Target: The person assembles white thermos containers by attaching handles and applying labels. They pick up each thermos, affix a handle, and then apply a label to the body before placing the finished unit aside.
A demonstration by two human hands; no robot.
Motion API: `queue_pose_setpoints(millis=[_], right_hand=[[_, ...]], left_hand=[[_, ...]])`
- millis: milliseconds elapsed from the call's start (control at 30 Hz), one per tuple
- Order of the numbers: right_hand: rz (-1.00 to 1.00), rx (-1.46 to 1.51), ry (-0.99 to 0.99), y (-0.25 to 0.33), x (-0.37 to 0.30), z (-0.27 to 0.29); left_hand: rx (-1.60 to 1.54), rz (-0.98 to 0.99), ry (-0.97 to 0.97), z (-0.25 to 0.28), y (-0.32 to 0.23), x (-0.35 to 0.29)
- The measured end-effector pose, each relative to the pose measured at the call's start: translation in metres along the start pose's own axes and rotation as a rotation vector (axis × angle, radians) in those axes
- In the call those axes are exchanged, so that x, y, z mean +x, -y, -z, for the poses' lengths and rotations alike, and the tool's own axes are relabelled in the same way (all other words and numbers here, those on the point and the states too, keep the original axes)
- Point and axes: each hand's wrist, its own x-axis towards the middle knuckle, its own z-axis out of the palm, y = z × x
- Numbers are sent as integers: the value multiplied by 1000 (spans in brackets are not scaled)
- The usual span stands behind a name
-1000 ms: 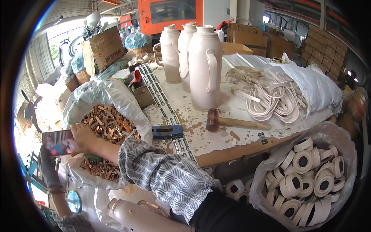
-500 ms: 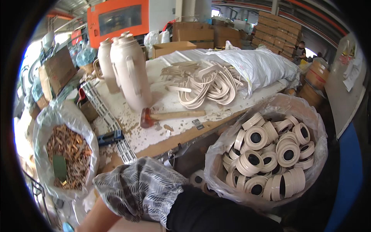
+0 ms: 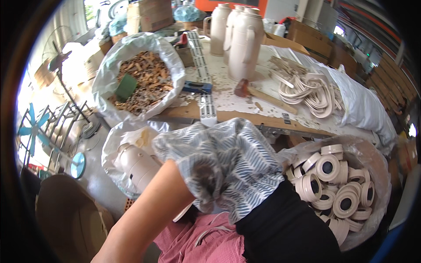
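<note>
Neither of my hands shows. A bare forearm (image 3: 151,208) runs from the lower left up to a bunched, patterned grey-blue cloth (image 3: 237,162), which has a dark stain. From the lower right, a black sleeve (image 3: 285,223) meets the same cloth. Whether these are one bent arm or two, I cannot tell. A beige jug-like flask (image 3: 140,164) lies tilted in a white bag just left of the forearm. Past the cloth is the worktable (image 3: 175,113), with a mallet (image 3: 241,89) that has a reddish head and wooden handle.
On the table stand beige handled flasks (image 3: 245,48) beside a heap of beige straps (image 3: 311,94) and a blue tool (image 3: 197,87). A bag of brown scraps (image 3: 144,79) is on the left, a bag of beige rings (image 3: 346,201) on the right. A blue-bladed fan (image 3: 33,127) stands far left.
The view has swung left and down, bringing in the fan, the flask in the bag and pink clothing. The cloth-covered arm now appears larger and farther right. No hand has come into sight.
</note>
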Motion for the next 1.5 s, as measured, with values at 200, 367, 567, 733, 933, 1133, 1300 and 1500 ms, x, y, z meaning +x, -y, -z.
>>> queue_pose_setpoints(millis=[200,367,567,733,933,1133,1300,1500], right_hand=[[35,157,-9,26,4,-16],[43,304,-21,43,-3,-29],[48,489,-44,56,-23,-33],[49,617,-58,60,-36,-32],[15,763,-113,60,-68,-12],[-225,865,-388,63,-171,34],[-1029,745,-1014,72,-359,21],[-1466,-124,-1948,64,-572,-36]], left_hand=[[-20,26,-109,2,2,-20],[19,12,-273,33,-16,-81],[130,63,-486,66,-37,-172],[266,123,-759,87,-55,-241],[827,-372,-694,98,-115,-212],[313,123,-637,233,30,-103],[581,347,-707,287,126,-85],[392,415,-671,298,120,-80]])
